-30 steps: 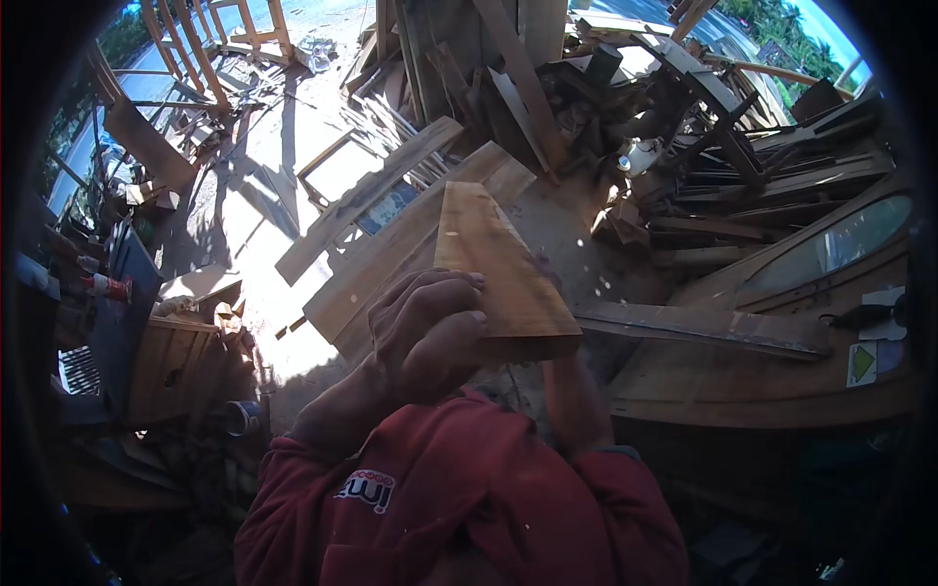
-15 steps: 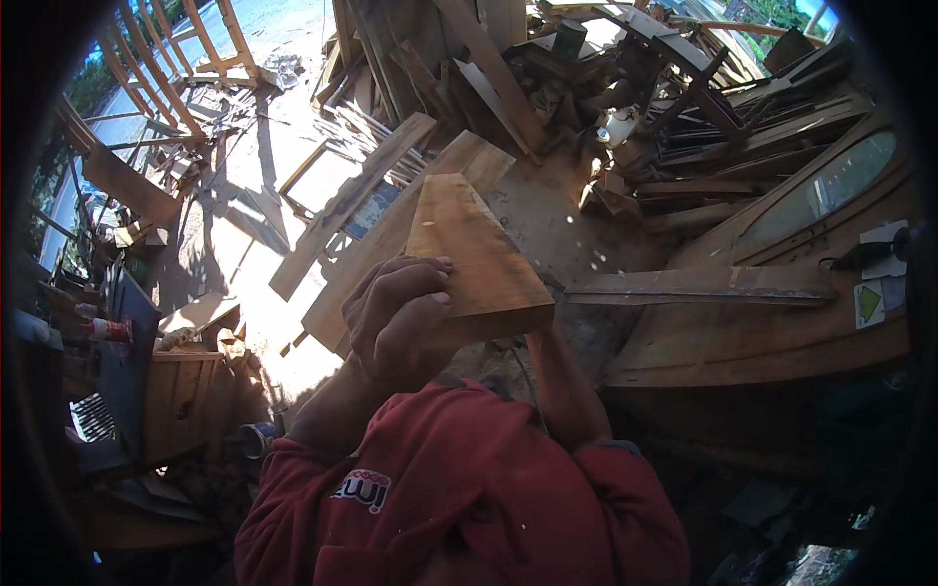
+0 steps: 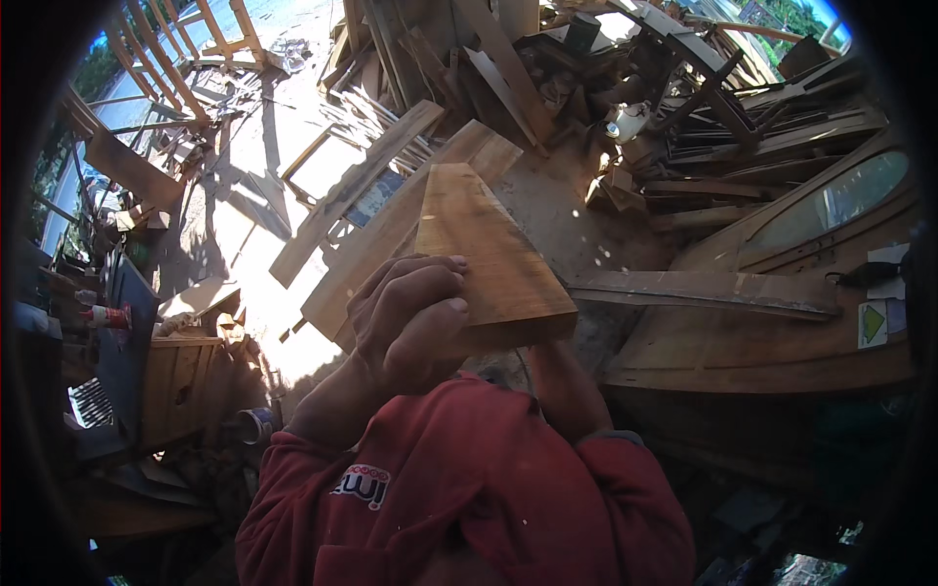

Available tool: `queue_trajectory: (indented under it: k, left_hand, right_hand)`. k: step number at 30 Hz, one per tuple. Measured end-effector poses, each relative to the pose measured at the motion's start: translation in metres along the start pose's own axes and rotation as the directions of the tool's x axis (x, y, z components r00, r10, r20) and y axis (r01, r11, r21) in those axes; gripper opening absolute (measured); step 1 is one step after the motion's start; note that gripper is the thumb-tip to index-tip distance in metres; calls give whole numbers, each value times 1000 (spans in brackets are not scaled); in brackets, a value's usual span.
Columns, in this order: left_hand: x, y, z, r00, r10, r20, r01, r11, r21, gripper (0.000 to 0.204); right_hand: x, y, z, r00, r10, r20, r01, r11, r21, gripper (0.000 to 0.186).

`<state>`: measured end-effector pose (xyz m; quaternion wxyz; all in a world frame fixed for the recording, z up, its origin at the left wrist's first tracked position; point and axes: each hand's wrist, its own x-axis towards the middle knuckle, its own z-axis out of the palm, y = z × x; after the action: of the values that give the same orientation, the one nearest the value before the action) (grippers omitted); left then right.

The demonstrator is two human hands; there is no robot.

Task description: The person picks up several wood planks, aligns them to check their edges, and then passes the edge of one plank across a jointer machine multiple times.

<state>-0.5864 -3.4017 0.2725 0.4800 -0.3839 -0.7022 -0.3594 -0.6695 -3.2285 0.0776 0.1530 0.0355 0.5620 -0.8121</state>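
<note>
One curled left hand [image 3: 403,317] gripping board [image 3: 489,264], right unclear

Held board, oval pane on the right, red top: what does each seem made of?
Board: wood, apparently unvarnished, from its streaky grain and low sheen.
Oval pane: probably glass, judging by glossy reflections; clear plastic is possible.
Red top: matte cloth, by its folds.

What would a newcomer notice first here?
First, the thick wooden board held up mid-picture, with the left hand's grip on its left side. Next, the red top filling the lower middle. Then the large wooden panel with a rounded glass inset, at the right.
</note>
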Motion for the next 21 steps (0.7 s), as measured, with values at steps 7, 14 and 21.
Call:
queue_trajectory:
  k: [7,14,21]
  left_hand:
    - [1,1,-2,995,-29,99,31,999,-20,54]
    - [0,0,1,997,-21,68,21,1000,10,53]
    - [6,0,6,1000,-12,10,12,1000,20,51]
  right_hand:
    - [5,7,-5,994,5,-108,-18,993,-121,35]
    - [-6,-6,7,1000,12,-17,-11,999,50,33]
    - [-5,-15,6,996,-52,78,49,998,35,38]
